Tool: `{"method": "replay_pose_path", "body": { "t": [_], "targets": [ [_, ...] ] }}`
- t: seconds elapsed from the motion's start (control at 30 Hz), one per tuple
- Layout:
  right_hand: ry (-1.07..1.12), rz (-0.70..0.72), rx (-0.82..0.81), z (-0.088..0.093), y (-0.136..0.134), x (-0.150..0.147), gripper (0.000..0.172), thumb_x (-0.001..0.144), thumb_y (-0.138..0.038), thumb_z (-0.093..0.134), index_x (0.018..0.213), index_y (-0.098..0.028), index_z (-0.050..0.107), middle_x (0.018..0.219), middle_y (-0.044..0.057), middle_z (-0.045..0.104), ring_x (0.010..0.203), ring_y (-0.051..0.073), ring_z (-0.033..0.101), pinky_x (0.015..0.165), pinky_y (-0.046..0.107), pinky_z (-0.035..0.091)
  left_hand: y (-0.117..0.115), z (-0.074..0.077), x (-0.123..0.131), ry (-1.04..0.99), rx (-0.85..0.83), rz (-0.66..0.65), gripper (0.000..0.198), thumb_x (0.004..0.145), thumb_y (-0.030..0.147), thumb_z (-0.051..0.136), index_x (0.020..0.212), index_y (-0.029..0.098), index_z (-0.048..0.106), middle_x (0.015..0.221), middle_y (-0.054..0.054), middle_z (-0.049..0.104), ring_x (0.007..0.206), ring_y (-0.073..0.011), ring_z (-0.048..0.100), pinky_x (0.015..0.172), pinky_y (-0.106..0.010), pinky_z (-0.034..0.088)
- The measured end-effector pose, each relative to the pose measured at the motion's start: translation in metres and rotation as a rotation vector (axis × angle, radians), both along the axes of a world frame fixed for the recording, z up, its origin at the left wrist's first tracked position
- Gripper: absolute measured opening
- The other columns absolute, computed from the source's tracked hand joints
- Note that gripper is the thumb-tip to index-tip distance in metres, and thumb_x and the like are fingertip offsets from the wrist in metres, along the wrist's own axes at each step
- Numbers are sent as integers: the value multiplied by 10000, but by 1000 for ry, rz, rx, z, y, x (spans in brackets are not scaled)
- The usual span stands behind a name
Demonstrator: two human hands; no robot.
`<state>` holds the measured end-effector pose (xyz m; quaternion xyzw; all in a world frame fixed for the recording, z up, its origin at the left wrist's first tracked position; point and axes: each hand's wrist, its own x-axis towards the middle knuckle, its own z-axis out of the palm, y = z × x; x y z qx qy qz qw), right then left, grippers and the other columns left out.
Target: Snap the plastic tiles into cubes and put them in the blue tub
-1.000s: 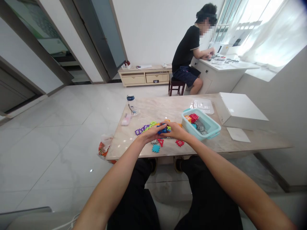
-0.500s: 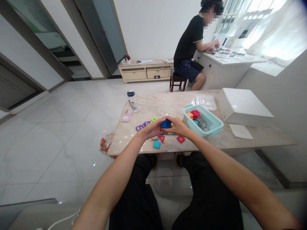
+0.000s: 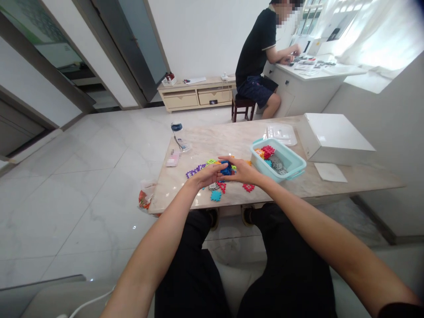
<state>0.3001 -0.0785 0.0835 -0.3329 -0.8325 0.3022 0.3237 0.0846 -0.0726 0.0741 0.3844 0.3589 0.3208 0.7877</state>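
Right hand (image 3: 245,171) stretched farther over blue block (image 3: 226,168) | long axis unclear

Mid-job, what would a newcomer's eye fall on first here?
Probably the blue block held between the left hand and right hand, over bright pieces on the table. Next, the tub right of them, then the person in black seated at the desk behind.

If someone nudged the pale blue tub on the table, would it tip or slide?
The tub would probably slide rather than tip, being low and broad on a glossy tabletop. It looks thin-walled, so may flex slightly. The small pieces inside would likely shift, as they lie jumbled.
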Motion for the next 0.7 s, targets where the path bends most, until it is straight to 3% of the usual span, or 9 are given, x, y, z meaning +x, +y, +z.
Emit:
{"method": "replay_pose_path", "body": {
  "t": [0.07,0.23,0.37,0.47,0.57,0.7],
  "targets": [
    [-23,-26,-9,-1,2,1,755,861,-443,869,1528,-200,612,1475,138,674,1285,284,696,1121,396,555,2,-1,0,34,-1,38,297,888,311,885,1088,117,782,1014,-117,809,828,-182,769,808,-285,644],
    [-32,-26,-17,3,4,1,556,870,-338,839,1398,-212,721,1279,85,773,1085,231,752,999,334,589,-1,3,2,39,-13,25,318,901,345,875,1104,124,772,982,-109,808,822,-185,776,824,-293,660],
    [-5,0,-27,5,6,4,610,859,-325,856,1437,-221,692,1360,86,744,1203,239,725,1090,356,573,-3,6,5,45,-18,8,313,910,356,861,1105,127,772,970,-116,813,823,-206,785,841,-341,681],
    [39,-35,-52,-4,12,13,714,826,-345,903,1482,-208,658,1450,112,696,1291,265,695,1162,411,557,-1,6,5,113,-20,94,250,911,303,854,1061,117,781,969,-123,817,824,-201,788,829,-313,679],
    [80,-93,-119,-21,17,23,612,860,-365,880,1419,-193,701,1376,107,736,1234,258,725,1149,431,582,1,3,5,152,-38,183,204,921,278,838,1026,111,785,963,-126,819,834,-199,793,813,-284,673],
    [71,-99,-179,-38,19,25,528,877,-318,861,1375,-203,731,1302,85,771,1111,229,766,1072,407,627,-1,-1,9,154,-56,150,211,927,276,839,1040,105,789,952,-122,820,863,-194,789,867,-294,671]
  ]
}}
